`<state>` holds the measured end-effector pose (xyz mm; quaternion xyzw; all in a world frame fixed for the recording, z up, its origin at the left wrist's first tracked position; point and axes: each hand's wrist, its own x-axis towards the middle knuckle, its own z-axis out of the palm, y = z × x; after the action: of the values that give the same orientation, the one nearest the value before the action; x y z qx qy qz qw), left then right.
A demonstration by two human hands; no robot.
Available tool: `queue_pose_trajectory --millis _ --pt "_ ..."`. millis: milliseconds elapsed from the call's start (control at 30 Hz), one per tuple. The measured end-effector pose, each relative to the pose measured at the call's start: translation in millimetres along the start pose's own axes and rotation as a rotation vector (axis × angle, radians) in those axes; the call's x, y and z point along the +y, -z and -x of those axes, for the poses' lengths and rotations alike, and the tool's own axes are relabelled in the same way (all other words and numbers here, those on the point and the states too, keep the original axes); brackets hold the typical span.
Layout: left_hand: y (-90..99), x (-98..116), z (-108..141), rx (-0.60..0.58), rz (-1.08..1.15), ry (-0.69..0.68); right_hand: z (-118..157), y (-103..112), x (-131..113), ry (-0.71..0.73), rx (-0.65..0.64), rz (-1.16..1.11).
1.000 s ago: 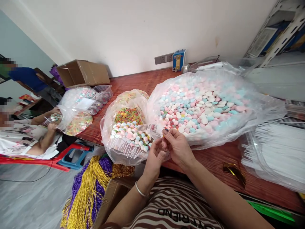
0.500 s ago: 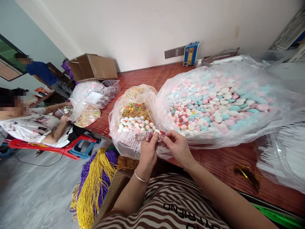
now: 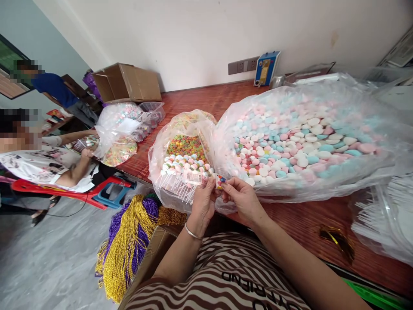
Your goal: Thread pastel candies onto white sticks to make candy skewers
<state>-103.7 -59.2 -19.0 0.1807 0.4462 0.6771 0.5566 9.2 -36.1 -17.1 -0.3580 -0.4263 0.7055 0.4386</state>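
Observation:
Close together over the table's front edge, my two hands pinch a small clear packet (image 3: 193, 177) with pink-and-white print and a white, colourfully marked end. My left hand (image 3: 204, 202), with a bangle at the wrist, grips it between thumb and fingers. The fingertips of my right hand (image 3: 241, 196) close on the colourful end. Just beyond lies an open plastic bag (image 3: 155, 150) of small multicoloured pieces (image 3: 184, 147), with round pastel-topped white sticks (image 3: 179, 185) laid across its front. At right, a big clear bag holds pastel pink, blue and white discs (image 3: 303, 159).
White sticks in a plastic bag (image 3: 387, 215) and a gold foil scrap (image 3: 337, 241) lie at right. A blue device (image 3: 267, 69) stands by the wall, a cardboard box (image 3: 129, 84) at back left. Gold and purple bead strands (image 3: 132, 245) hang below; a seated co-worker (image 3: 58, 163) is left.
The packet has turned a little in my fingers, and its colourful end now shows more clearly. Both hands stay close together. The whole view has shifted slightly.

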Motion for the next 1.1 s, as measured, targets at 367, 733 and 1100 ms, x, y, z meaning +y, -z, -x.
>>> queue_pose_trajectory --millis 367,733,1100 --pt "8.6 -6 -6 -0.005 0.044 0.044 -1 2 8 -0.016 0.004 0.019" --pt "10.5 -11 -12 0.013 0.182 0.129 -4 0 2 0.074 -0.008 0.120" --pt "16.0 -10 -6 0.053 0.174 0.043 -10 -4 12 0.050 0.033 0.104"
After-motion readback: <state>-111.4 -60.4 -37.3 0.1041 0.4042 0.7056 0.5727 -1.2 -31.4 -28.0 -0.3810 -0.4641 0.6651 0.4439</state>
